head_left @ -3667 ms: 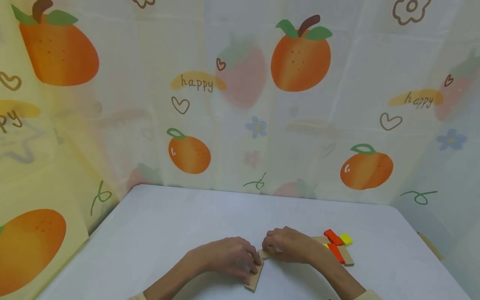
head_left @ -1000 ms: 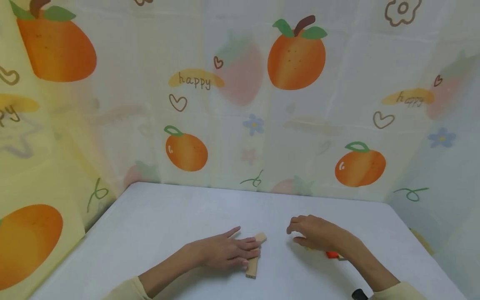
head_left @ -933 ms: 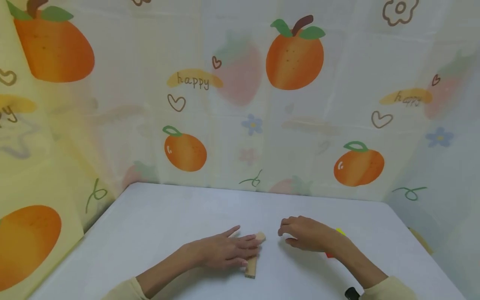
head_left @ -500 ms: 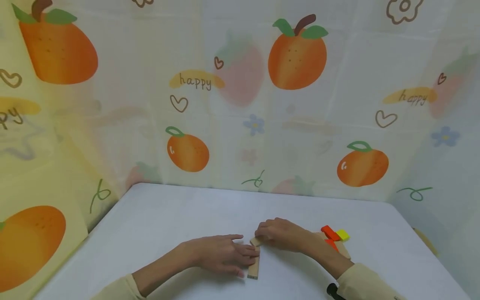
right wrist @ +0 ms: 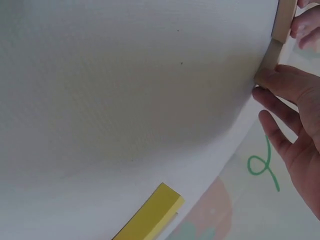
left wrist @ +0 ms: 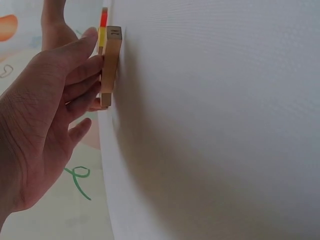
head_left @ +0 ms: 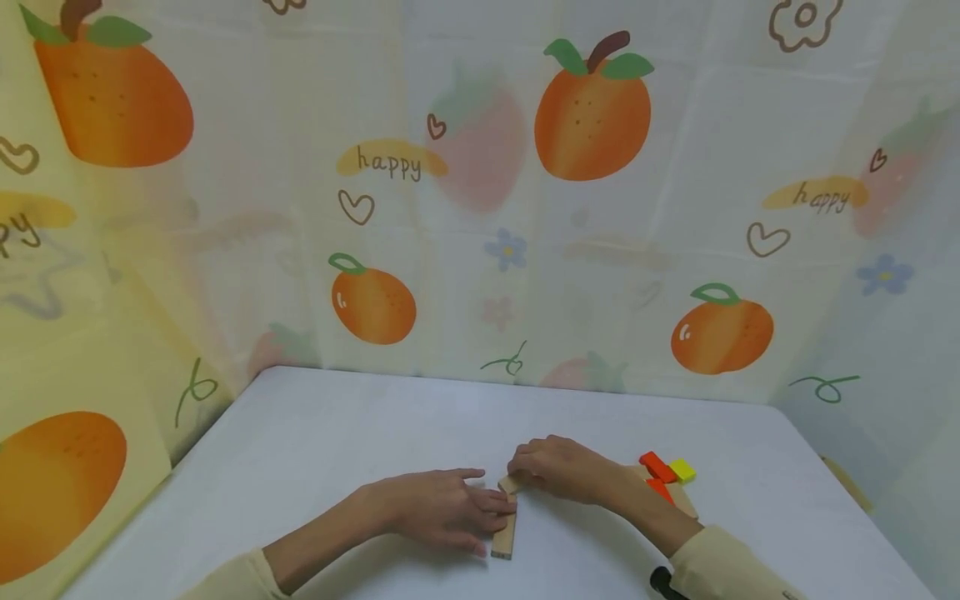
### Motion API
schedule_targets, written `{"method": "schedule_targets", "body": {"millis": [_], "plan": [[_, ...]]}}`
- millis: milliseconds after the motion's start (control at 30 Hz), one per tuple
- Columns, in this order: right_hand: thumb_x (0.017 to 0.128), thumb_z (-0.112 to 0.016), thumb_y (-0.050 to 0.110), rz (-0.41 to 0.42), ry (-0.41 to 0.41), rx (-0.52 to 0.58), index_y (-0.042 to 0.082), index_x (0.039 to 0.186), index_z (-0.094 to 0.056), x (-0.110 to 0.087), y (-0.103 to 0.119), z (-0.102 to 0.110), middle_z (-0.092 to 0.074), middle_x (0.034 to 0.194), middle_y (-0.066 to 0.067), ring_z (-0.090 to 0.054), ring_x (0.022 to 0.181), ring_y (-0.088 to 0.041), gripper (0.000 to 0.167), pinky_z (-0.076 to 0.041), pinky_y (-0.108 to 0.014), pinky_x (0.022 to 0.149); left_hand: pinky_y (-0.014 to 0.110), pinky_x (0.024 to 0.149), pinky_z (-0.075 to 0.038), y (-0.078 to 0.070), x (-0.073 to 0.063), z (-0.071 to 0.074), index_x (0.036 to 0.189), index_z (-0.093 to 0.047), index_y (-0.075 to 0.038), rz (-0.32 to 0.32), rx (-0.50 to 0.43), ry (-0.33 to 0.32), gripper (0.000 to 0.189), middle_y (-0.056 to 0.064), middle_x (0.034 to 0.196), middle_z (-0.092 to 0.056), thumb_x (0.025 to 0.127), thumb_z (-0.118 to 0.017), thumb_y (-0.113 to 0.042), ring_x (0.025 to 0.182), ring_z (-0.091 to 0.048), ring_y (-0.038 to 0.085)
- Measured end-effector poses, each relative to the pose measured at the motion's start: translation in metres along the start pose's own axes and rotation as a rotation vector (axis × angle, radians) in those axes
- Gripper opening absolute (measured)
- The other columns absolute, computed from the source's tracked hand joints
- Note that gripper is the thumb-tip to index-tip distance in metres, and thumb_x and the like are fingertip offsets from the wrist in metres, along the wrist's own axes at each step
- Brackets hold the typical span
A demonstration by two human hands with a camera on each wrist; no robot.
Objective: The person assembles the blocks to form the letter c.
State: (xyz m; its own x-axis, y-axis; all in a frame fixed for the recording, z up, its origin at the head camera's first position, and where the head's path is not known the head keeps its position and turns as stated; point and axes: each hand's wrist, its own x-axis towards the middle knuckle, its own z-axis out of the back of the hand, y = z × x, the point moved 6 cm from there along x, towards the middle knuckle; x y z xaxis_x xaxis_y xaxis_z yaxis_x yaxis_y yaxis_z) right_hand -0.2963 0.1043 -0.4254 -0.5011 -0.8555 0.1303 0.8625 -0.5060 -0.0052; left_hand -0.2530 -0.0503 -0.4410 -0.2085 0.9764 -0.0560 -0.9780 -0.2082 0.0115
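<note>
My left hand (head_left: 438, 510) rests its extended fingers on a plain wooden block (head_left: 504, 537) lying flat on the white table. In the left wrist view that block (left wrist: 113, 57) shows the number 28 on its end. Just beyond its far end lies a second wooden block (head_left: 510, 483), set at an angle, its end meeting or nearly meeting the first. My right hand (head_left: 562, 468) pinches this second block between thumb and fingers; the right wrist view shows the thumb on the wood (right wrist: 270, 59). The fingers hide part of each block.
Right of my right hand is a loose group of blocks: a red block (head_left: 657, 467), a yellow block (head_left: 682, 471), another red one (head_left: 660, 490) and plain wood (head_left: 684, 502). My forearm partly covers them. A printed curtain (head_left: 465, 333) stands behind the white table (head_left: 360, 417).
My right hand has come left from over the coloured blocks and now pinches the far wooden block. Compared with the oldest frame, the near block is turned straighter and my left fingers are more extended.
</note>
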Motion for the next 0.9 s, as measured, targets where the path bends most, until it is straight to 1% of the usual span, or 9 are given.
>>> {"method": "schedule_targets", "body": {"millis": [133, 233, 300, 367, 433, 500, 600, 667, 900], "plan": [[0.095, -0.076, 0.010, -0.011, 0.011, 0.006, 0.016, 0.115, -0.076, 0.000, 0.000, -0.001, -0.078, 0.110, 0.006, -0.071, 0.097, -0.007, 0.021, -0.059, -0.021, 0.087, 0.047, 0.122, -0.045, -0.001, -0.002, 0.002, 0.148, -0.061, -0.022, 0.010, 0.009, -0.016, 0.048, -0.006, 0.159, -0.054, 0.111, -0.046, -0.047, 0.150, -0.048, 0.005], [0.095, -0.077, 0.013, -0.039, 0.026, -0.007, 0.015, 0.128, -0.070, -0.002, -0.001, 0.003, -0.075, 0.121, 0.004, -0.072, 0.107, -0.011, 0.033, -0.061, -0.026, 0.093, 0.046, 0.121, -0.047, 0.000, -0.001, 0.005, 0.147, -0.062, -0.022, 0.020, 0.014, -0.066, 0.044, -0.006, 0.156, -0.058, 0.112, -0.044, -0.043, 0.148, -0.050, 0.006], [0.095, -0.078, 0.016, -0.078, 0.035, 0.003, 0.015, 0.136, -0.065, -0.005, -0.004, 0.009, -0.072, 0.129, 0.002, -0.071, 0.114, -0.015, 0.043, -0.061, -0.033, 0.098, 0.046, 0.120, -0.047, 0.003, 0.001, 0.008, 0.145, -0.064, -0.023, 0.035, -0.007, -0.111, 0.041, -0.005, 0.154, -0.060, 0.113, -0.044, -0.039, 0.146, -0.053, 0.008], [0.095, -0.078, 0.018, -0.120, 0.036, 0.010, 0.016, 0.141, -0.061, -0.009, -0.006, 0.016, -0.068, 0.135, 0.002, -0.069, 0.121, -0.018, 0.049, -0.060, -0.038, 0.103, 0.045, 0.119, -0.049, 0.006, 0.002, 0.008, 0.145, -0.064, -0.022, 0.045, -0.014, -0.135, 0.040, -0.004, 0.153, -0.061, 0.113, -0.045, -0.037, 0.145, -0.054, 0.009], [0.096, -0.077, 0.019, -0.140, 0.017, 0.029, 0.015, 0.141, -0.061, -0.012, -0.008, 0.025, -0.068, 0.136, 0.000, -0.068, 0.122, -0.019, 0.048, -0.060, -0.040, 0.103, 0.045, 0.120, -0.048, 0.011, 0.003, 0.005, 0.143, -0.066, -0.021, 0.057, -0.047, -0.128, 0.039, -0.002, 0.153, -0.061, 0.112, -0.047, -0.036, 0.145, -0.055, 0.011], [0.096, -0.076, 0.018, -0.145, -0.004, 0.032, 0.014, 0.139, -0.062, -0.018, -0.010, 0.034, -0.069, 0.133, -0.001, -0.069, 0.120, -0.020, 0.045, -0.060, -0.040, 0.102, 0.044, 0.120, -0.048, 0.015, 0.002, 0.001, 0.143, -0.066, -0.020, 0.063, -0.081, -0.098, 0.040, -0.001, 0.155, -0.059, 0.112, -0.048, -0.037, 0.146, -0.054, 0.013], [0.096, -0.076, 0.017, -0.161, -0.025, 0.041, 0.014, 0.135, -0.065, -0.030, -0.015, 0.043, -0.071, 0.129, -0.001, -0.070, 0.115, -0.019, 0.040, -0.061, -0.039, 0.099, 0.042, 0.122, -0.046, 0.019, 0.001, -0.006, 0.145, -0.064, -0.020, 0.078, -0.156, -0.053, 0.043, 0.000, 0.158, -0.055, 0.111, -0.047, -0.041, 0.149, -0.051, 0.014], [0.095, -0.077, 0.016, -0.186, -0.032, 0.045, 0.015, 0.132, -0.066, -0.040, -0.019, 0.048, -0.071, 0.125, -0.001, -0.071, 0.112, -0.019, 0.038, -0.062, -0.038, 0.098, 0.042, 0.123, -0.045, 0.020, 0.001, -0.008, 0.146, -0.063, -0.020, 0.077, -0.173, -0.049, 0.045, 0.000, 0.159, -0.055, 0.111, -0.046, -0.043, 0.149, -0.051, 0.014], [0.094, -0.078, 0.013, -0.233, -0.069, 0.045, 0.014, 0.127, -0.069, -0.072, -0.031, 0.063, -0.071, 0.119, 0.001, -0.071, 0.104, -0.019, 0.035, -0.064, -0.037, 0.092, 0.046, 0.122, -0.046, 0.019, 0.008, -0.005, 0.144, -0.064, -0.019, 0.046, -0.084, -0.046, 0.047, -0.002, 0.157, -0.056, 0.110, -0.048, -0.047, 0.148, -0.051, 0.010]]}}
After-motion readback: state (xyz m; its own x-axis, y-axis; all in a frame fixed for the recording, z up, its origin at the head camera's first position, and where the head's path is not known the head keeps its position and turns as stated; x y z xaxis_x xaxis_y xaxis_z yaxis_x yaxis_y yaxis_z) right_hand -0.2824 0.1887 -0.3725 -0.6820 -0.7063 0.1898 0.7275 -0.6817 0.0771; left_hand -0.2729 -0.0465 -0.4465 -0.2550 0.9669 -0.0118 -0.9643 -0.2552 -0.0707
